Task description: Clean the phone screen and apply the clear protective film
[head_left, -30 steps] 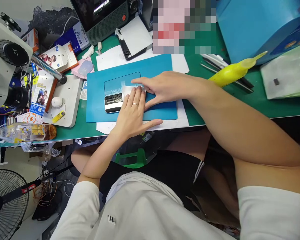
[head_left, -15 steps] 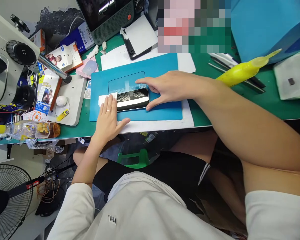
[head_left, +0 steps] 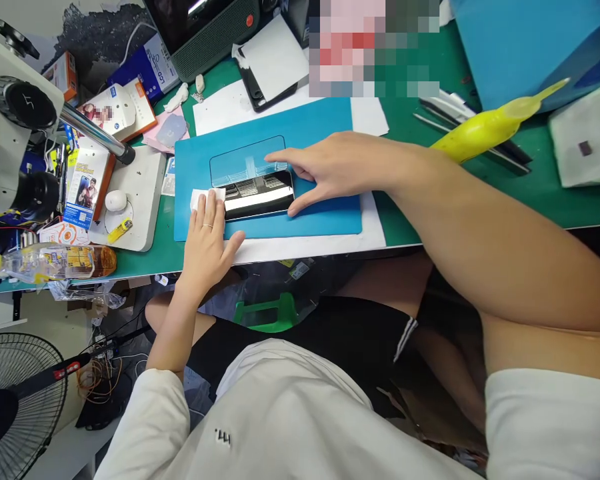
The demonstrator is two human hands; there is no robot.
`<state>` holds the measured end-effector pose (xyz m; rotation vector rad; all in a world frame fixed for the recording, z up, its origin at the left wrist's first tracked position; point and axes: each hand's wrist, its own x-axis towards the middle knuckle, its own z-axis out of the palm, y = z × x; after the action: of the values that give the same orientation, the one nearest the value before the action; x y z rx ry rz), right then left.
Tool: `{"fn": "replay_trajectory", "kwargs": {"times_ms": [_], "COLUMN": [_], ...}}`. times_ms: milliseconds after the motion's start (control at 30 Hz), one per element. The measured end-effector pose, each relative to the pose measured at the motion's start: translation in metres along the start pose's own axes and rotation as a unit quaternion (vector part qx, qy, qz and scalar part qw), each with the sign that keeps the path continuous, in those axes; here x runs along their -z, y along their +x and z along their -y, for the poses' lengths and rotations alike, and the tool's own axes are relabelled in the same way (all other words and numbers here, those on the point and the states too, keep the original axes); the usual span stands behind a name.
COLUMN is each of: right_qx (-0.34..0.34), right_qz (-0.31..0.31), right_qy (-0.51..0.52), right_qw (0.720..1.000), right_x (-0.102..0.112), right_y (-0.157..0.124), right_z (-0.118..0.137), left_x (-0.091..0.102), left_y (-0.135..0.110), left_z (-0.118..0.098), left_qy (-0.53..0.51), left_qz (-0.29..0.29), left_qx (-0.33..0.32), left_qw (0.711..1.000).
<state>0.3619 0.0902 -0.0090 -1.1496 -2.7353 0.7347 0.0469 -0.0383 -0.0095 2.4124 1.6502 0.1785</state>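
Note:
A dark, glossy phone lies face up on a blue work mat, reflecting bright stripes. Along its far side is a clear, black-edged glass sheet, perhaps a screen protector. My left hand rests flat at the phone's left end. Its fingers are stretched over a folded white tissue, and its thumb points away to the right. My right hand reaches in from the right with index finger and thumb apart. The index tip is at the glass sheet; the thumb tip is by the phone's near right corner.
White paper lies beneath the mat. A microscope stands left, with a drink bottle by the front edge. Behind are a phone-like device under white paper and a monitor. A yellow squeeze bottle and tweezers lie right.
The whole view has shifted slightly. My left hand has slid a little to the left with the tissue, showing more of the phone's left end. My right hand keeps its pose.

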Motion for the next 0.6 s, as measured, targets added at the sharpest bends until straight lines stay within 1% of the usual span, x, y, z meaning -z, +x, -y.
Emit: {"fn": "replay_trajectory", "kwargs": {"times_ms": [100,200,367,467,600], "right_qx": [-0.018,-0.033,-0.020,-0.012,-0.010], "right_qz": [0.013,0.030,0.019,0.018,0.019], "right_qy": [-0.012,-0.033,-0.022,-0.015,-0.024], "right_qw": [1.000,0.998,0.999,1.000,0.999], "right_x": [0.002,0.005,0.006,0.005,0.004], "right_y": [-0.001,-0.001,-0.001,-0.002,-0.002], "right_z": [0.004,0.009,0.009,0.008,0.005], "left_x": [0.004,0.007,0.010,0.008,0.004], "left_y": [0.011,0.016,0.010,0.007,0.010], "left_z": [-0.006,-0.008,-0.004,-0.011,-0.024], "left_qy": [0.008,0.014,0.011,0.013,0.019], "left_qz": [0.013,0.013,-0.005,-0.001,0.010], "left_qx": [-0.017,-0.007,0.029,0.016,-0.003], "left_qw": [1.000,1.000,1.000,1.000,1.000]}}
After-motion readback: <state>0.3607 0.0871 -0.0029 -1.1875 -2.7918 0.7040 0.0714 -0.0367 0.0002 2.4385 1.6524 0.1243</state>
